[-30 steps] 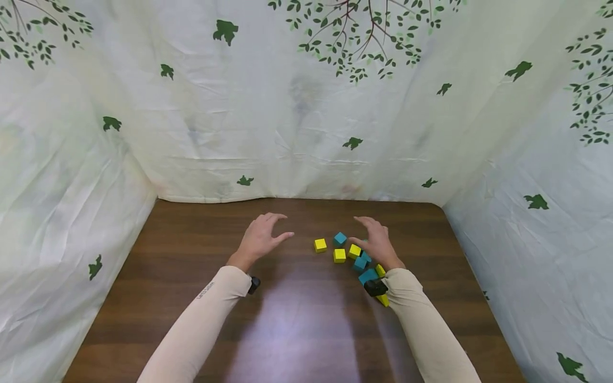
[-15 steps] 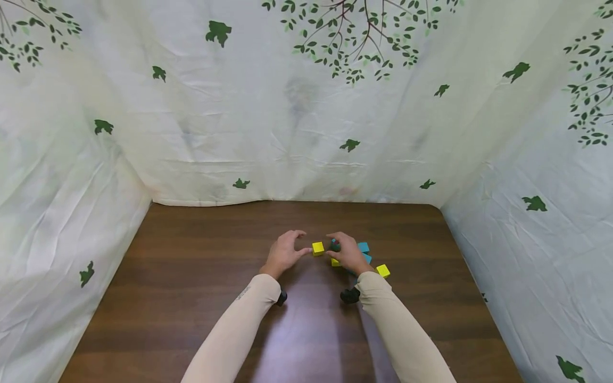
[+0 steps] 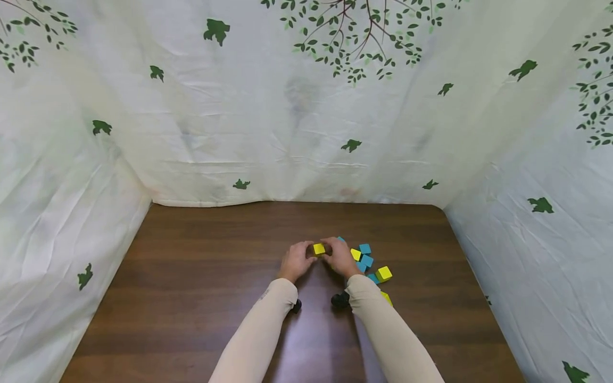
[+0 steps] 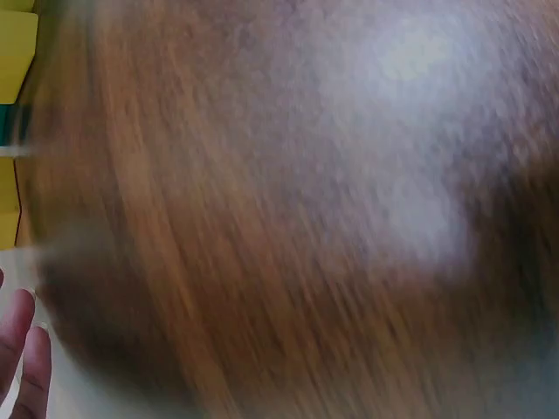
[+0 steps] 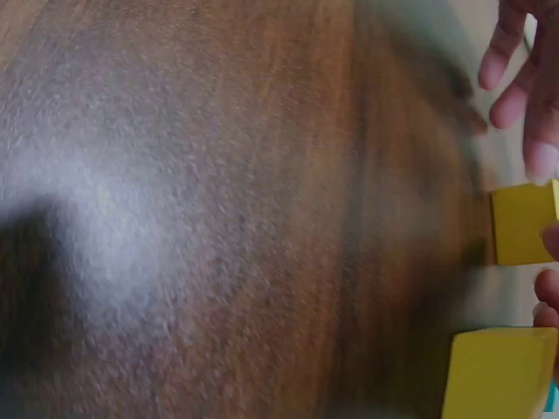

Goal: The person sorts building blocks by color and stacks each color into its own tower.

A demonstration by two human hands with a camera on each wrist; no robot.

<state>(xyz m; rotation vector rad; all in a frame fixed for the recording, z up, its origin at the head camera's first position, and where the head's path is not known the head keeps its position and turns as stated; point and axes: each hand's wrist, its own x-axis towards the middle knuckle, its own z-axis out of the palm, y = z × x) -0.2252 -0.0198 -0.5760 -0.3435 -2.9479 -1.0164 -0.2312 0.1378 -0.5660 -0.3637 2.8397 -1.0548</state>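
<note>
A yellow cube [image 3: 319, 249] stands on the table between my two hands in the head view. At its left, my left hand [image 3: 295, 262] has fingers and thumb reaching toward it. My right hand [image 3: 342, 259] comes from the other side with fingertips close to the cube; whether either hand touches it is hard to tell. The left wrist view has left fingers [image 4: 33, 362] extended, apart from a yellow block [image 4: 9, 202]. Another yellow cube [image 5: 500, 375] lies near the right hand in the right wrist view.
Right of my right hand lie several yellow and blue blocks, among them a blue block [image 3: 365, 249] and a yellow block [image 3: 383, 274]. My right sleeve [image 3: 383, 324] partly covers some. A leaf-printed white cloth [image 3: 297, 122] rises behind the wooden table [image 3: 201, 266].
Both hands have moved inward from opposite sides until they flank the yellow cube, which stays in about the same place. Blocks at the right have come out from under my right hand.
</note>
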